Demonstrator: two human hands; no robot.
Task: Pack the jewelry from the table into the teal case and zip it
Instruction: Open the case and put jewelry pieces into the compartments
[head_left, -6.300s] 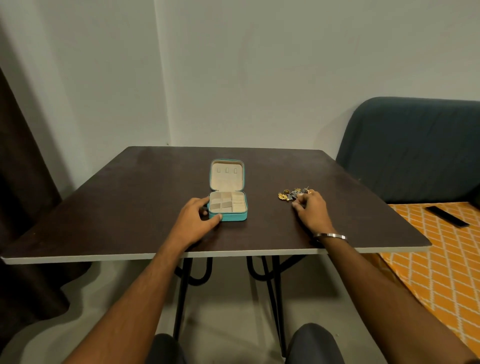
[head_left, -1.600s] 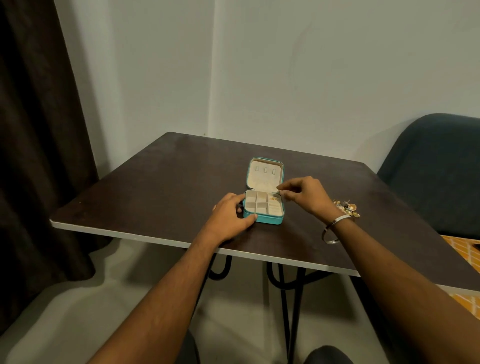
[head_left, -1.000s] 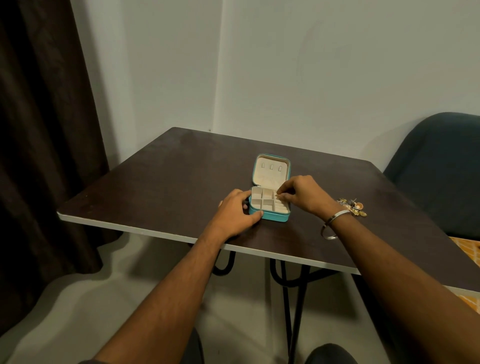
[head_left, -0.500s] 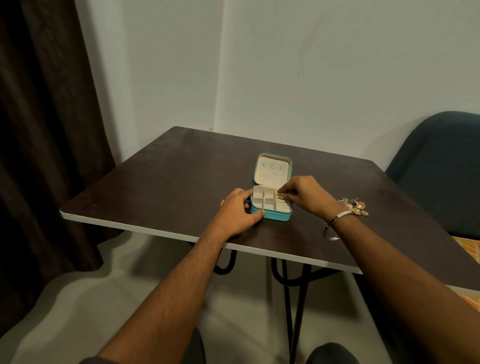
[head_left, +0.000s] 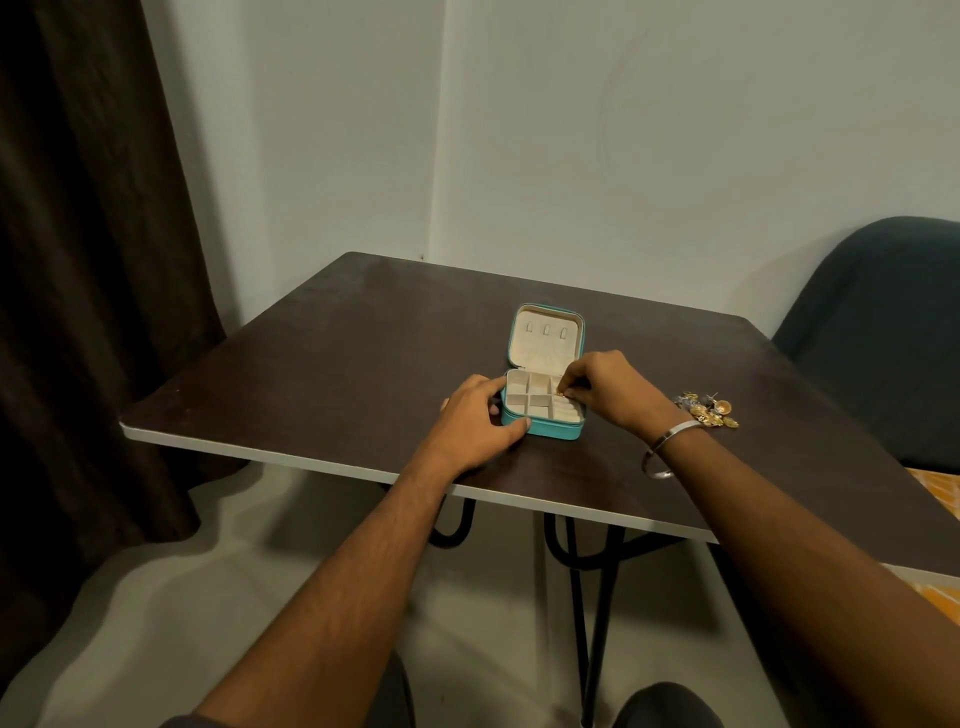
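1. Presently the right hand (head_left: 605, 387) hangs over the right side of the small square teal zip case (head_left: 543, 410), thumb and forefinger pinched together on a tiny gold piece (head_left: 560, 395); the piece sits at the edge of the ridged cream slot, and whether it is already resting in the lining cannot be told.
2. The left hand (head_left: 475, 418) is clasped on the case's near left corner, thumb along the front wall and fingers around the side; it appears to be steadying the case on the dark brown table top (head_left: 322, 358).
3. The case lies open, its cream-lined lid (head_left: 545, 336) tilted back toward the wall with three small tabs showing; the square compartments on the left of the tray look bare, though they are too small to be sure.
4. A loose heap of gold and blue jewelry (head_left: 707, 408) lies on the table to the right, well apart from the case and just beyond the right wrist with its plain silver bangle (head_left: 670, 448).
5. By the look of things the task is at an early stage; most pieces are yet to be carried over, and the lid is not yet shut nor the zip run round.
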